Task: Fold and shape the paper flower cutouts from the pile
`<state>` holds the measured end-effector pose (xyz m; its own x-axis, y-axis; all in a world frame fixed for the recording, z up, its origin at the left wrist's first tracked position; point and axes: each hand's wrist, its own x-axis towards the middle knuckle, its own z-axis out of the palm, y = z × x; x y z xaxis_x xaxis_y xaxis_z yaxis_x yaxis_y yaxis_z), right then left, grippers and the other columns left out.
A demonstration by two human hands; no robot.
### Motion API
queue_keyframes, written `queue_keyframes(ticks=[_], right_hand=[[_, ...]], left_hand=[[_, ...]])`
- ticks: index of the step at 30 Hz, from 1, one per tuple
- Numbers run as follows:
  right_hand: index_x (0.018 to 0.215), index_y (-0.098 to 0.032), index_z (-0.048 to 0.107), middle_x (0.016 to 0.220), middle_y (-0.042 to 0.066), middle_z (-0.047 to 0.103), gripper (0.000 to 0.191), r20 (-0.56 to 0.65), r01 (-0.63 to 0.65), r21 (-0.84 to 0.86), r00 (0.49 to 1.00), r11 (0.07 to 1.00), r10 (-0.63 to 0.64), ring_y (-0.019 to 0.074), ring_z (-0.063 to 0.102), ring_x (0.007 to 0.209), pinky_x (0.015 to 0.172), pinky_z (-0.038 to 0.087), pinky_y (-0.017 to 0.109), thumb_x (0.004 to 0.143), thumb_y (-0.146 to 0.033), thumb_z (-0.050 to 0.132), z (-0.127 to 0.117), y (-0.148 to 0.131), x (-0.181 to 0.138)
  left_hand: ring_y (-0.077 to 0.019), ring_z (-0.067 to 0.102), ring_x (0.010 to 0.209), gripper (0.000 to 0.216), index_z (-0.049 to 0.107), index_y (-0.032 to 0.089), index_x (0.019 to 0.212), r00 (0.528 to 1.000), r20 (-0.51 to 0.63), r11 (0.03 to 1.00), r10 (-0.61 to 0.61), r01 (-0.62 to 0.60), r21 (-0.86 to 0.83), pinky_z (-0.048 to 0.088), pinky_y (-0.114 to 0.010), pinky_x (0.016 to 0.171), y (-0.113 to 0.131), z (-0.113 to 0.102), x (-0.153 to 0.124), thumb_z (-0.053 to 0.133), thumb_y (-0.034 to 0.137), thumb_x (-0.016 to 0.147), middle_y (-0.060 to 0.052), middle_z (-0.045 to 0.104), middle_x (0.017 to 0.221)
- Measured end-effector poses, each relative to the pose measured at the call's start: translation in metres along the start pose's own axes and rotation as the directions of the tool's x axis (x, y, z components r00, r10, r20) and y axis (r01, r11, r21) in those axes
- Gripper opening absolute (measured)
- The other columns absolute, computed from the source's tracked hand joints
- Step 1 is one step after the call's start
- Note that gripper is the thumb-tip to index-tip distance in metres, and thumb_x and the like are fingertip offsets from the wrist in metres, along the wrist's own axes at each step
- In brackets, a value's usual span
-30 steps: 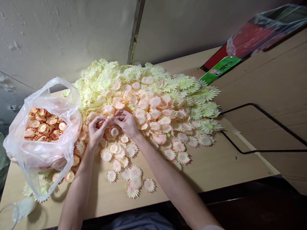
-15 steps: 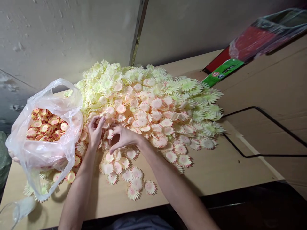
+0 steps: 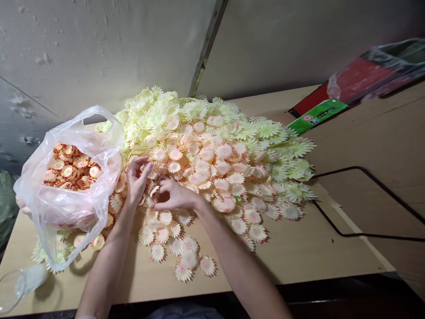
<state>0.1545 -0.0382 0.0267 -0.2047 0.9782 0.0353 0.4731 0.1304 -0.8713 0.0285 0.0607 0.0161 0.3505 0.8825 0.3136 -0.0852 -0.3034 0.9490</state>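
A large heap of artificial flower heads (image 3: 202, 153) covers the middle of the table, pale yellow-green at the back and pink-centred in front. At its front left, my left hand (image 3: 136, 181) has its fingers and thumb curled around a pale flower head (image 3: 143, 168). Close beside it, my right hand (image 3: 175, 195) bends toward the left hand, thumb and fingers curved about another small flower head (image 3: 154, 191). Fingertips of both hands are partly hidden among the flowers.
Left of the hands stands a white plastic bag (image 3: 109, 177) holding red-edged yellow flower heads (image 3: 68, 170). A clear cup (image 3: 13, 288) lies at the table's front left. To the right are a black wire frame (image 3: 361, 168), cardboard (image 3: 381, 190) and a red-green box (image 3: 318, 115).
The view has shifted slightly, so the heap and bag appear a little further right. Both hands stay close together at the same spot, with small finger movements; the right hand's flower head has tilted.
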Motion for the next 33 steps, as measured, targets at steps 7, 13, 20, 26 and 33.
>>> queue_keyframes(ticks=[7,13,20,26,33], right_hand=[[0.075,-0.020,0.060,0.066,-0.003,0.061,0.023,-0.463,0.138,0.675,0.844,0.725,0.271,0.0111,0.054,0.057,0.057,0.045,0.026,0.065,-0.029,0.078,-0.005,0.016,0.002],[0.091,-0.021,0.068,0.085,0.002,0.069,0.031,-0.550,0.204,0.703,0.764,0.681,0.339,0.0135,0.061,0.071,0.066,0.051,0.026,0.066,-0.034,0.079,0.000,0.028,0.011],[0.088,-0.020,0.068,0.085,0.002,0.067,0.029,-0.553,0.168,0.613,0.789,0.772,0.268,0.0143,0.061,0.076,0.072,0.051,0.026,0.070,-0.042,0.077,0.004,0.031,0.010],[0.088,-0.023,0.065,0.084,0.001,0.063,0.032,-0.569,0.184,0.550,0.797,0.814,0.204,0.0150,0.059,0.078,0.074,0.050,0.027,0.068,-0.043,0.079,0.003,0.023,0.008],[0.068,-0.019,0.061,0.065,-0.001,0.052,0.037,-0.637,0.121,0.536,0.707,0.835,0.307,0.0123,0.047,0.063,0.059,0.042,0.025,0.076,-0.054,0.068,0.008,0.033,0.013]], left_hand=[[-0.0198,0.058,0.112,0.037,0.060,0.023,0.115,0.994,0.085,0.997,0.072,-0.074,0.024,0.042,-0.035,0.100,0.008,-0.002,-0.005,0.069,0.034,0.081,-0.007,0.064,0.114],[-0.0220,0.057,0.109,0.021,0.073,0.021,0.093,0.974,0.177,0.988,0.144,-0.152,0.030,0.042,-0.036,0.101,0.006,-0.003,-0.005,0.074,0.034,0.076,-0.008,0.061,0.108],[-0.0199,0.060,0.093,0.016,0.073,0.021,0.081,0.979,0.162,0.992,0.126,-0.126,-0.008,0.046,-0.034,0.091,0.004,0.000,-0.005,0.074,0.035,0.075,-0.007,0.063,0.093],[-0.0181,0.061,0.085,0.017,0.072,0.019,0.076,0.974,0.200,0.994,0.104,-0.104,-0.011,0.047,-0.032,0.083,0.004,-0.001,-0.005,0.073,0.036,0.076,-0.006,0.065,0.084],[-0.0198,0.062,0.094,0.023,0.072,0.019,0.094,0.978,0.199,0.997,0.066,-0.072,0.021,0.047,-0.032,0.088,0.005,-0.001,-0.006,0.071,0.037,0.079,-0.007,0.069,0.097]])
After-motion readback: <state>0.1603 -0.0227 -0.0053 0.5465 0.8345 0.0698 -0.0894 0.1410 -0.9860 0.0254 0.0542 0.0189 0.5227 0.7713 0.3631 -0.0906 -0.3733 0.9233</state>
